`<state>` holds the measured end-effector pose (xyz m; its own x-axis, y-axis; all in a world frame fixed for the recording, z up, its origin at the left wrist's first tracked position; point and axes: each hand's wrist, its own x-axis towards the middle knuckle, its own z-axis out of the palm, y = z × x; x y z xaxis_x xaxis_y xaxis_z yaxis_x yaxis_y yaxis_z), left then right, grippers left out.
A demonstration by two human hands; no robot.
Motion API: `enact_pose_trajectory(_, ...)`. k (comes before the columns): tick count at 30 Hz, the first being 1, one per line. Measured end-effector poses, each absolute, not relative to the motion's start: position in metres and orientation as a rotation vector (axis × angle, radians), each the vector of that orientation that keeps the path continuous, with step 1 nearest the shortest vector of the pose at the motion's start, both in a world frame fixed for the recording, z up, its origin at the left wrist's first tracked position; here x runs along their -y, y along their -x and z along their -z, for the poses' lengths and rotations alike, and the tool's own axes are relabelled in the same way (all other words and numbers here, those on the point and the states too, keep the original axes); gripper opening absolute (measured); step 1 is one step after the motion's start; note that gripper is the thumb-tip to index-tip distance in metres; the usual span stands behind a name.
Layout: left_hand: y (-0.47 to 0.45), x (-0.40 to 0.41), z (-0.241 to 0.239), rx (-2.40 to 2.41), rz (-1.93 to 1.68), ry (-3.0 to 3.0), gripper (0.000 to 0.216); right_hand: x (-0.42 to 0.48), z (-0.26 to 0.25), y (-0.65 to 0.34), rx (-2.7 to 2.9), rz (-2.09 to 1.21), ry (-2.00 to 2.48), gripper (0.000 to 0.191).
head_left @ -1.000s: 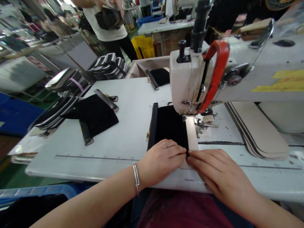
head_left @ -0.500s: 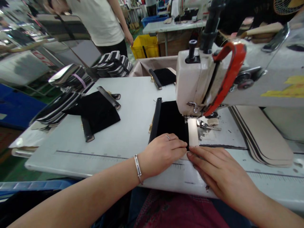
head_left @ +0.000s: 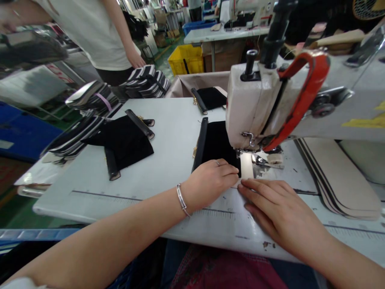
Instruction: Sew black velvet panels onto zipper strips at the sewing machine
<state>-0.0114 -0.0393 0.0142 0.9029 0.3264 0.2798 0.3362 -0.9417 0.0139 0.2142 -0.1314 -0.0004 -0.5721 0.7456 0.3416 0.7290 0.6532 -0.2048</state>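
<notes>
A black fabric piece point(head_left: 218, 142) with a dark edge bar and gold-coloured hardware along its left side lies flat under the sewing machine head point(head_left: 245, 108). A pale beige strip point(head_left: 247, 165) runs along its right edge, beneath the presser foot. My left hand point(head_left: 212, 182), with a ring and bangle, is closed at the fabric's near right corner, fingertips bent and pressed together on it. My right hand point(head_left: 273, 204) rests open, its fingers stretched flat and their tips at the strip's near end. The fabric's near edge is partly hidden under my left hand.
Similar black pieces lie at left point(head_left: 123, 140) and behind point(head_left: 212, 98). Beige rounded panels point(head_left: 339, 176) are stacked right of the needle. Striped bundles point(head_left: 90, 104) stand beyond the table's left edge, near a person in a white shirt point(head_left: 99, 36). A yellow crate point(head_left: 185, 59) sits behind.
The black piece and strip have moved slightly away from me under the machine, both hands travelling with them. The person in the white shirt has shifted left and leans over.
</notes>
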Motion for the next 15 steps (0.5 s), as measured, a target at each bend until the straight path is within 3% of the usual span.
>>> enact_pose_trajectory(15, 0.003, 0.016, -0.010, 0.736, 0.314, 2.993, 0.011, 0.100, 0.004, -0.221, 2.529, -0.004, 1.252, 0.039)
